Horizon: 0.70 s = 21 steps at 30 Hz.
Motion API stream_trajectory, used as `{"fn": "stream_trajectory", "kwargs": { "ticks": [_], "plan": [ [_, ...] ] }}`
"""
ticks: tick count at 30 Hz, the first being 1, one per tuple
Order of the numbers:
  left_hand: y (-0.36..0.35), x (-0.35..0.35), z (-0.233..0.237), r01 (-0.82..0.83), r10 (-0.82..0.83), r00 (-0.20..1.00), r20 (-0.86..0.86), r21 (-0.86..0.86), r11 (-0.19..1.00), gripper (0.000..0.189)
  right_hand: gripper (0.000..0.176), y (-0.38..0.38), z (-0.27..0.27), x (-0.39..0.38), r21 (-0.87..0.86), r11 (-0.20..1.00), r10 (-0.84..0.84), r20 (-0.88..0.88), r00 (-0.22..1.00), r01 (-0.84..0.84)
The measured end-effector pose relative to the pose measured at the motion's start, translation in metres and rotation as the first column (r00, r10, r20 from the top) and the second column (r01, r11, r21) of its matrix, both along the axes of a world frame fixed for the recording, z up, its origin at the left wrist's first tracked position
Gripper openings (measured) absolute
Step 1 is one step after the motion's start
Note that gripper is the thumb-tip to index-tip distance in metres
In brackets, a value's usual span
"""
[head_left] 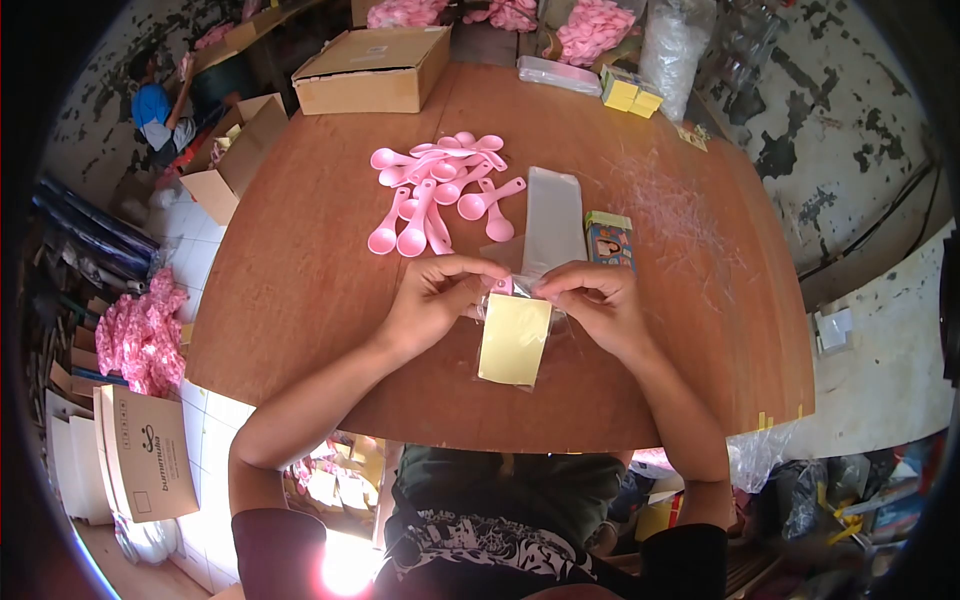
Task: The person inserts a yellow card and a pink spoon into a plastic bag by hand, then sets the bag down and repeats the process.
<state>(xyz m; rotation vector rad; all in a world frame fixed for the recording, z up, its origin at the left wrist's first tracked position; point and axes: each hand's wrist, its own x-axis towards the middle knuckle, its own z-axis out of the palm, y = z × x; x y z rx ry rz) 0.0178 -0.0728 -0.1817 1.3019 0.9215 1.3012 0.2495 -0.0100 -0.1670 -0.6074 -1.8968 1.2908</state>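
Note:
Between my hands is a clear plastic bag (pixel 529 386) with a pale yellow card (pixel 514 340) inside and the pink end of a spoon (pixel 503 286) at its top. My left hand (pixel 440 300) pinches the bag's upper left edge. On the upper right edge, my right hand (pixel 597 302) has its fingers closed too. Beyond them lie a stack of clear bags (pixel 553 215) and a small printed box (pixel 609 240). A loose pile of pink spoons (pixel 445 170) spreads over the table to the left of the stack.
On the brown table (pixel 300 250) stands a closed cardboard box (pixel 375 70) at the back. Yellow card packs (pixel 630 92) and a clear plastic roll (pixel 677 60) are back right. Thin plastic strips (pixel 680 210) lie right. A person (pixel 160 115) is far left beside an open carton (pixel 240 155).

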Motion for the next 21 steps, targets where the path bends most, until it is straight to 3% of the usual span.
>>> {"fn": "stream_trajectory", "kwargs": {
  "ticks": [2, 7, 11, 21],
  "plan": [
    [-0.0007, -0.0014, 0.001, 0.006, -0.005, 0.999, -0.035, 0.021, 1.0, 0.021, 0.017, -0.0002, 0.003, -0.0007, 0.051, 0.998, 0.03, -0.012, 0.999, -0.03],
    [-0.0003, -0.0031, 0.0002, 0.055, -0.054, 0.997, 0.062, -0.014, 0.998, 0.022, 0.015, -0.0003, 0.0025, -0.0027, 0.003, 1.0, -0.008, 0.008, 1.0, 0.008],
    [-0.0001, -0.0035, -0.0015, 0.045, -0.044, 0.998, 0.038, -0.019, 0.999, 0.021, 0.015, 0.0, 0.0043, -0.0034, 0.084, 0.996, -0.017, 0.034, 0.999, 0.014],
    [0.0012, -0.006, -0.0017, 0.05, -0.05, 0.999, -0.003, 0.039, 0.998, 0.019, 0.015, -0.001, 0.0036, -0.0044, 0.098, 0.994, -0.057, 0.076, 0.995, 0.049]
  ]
}}
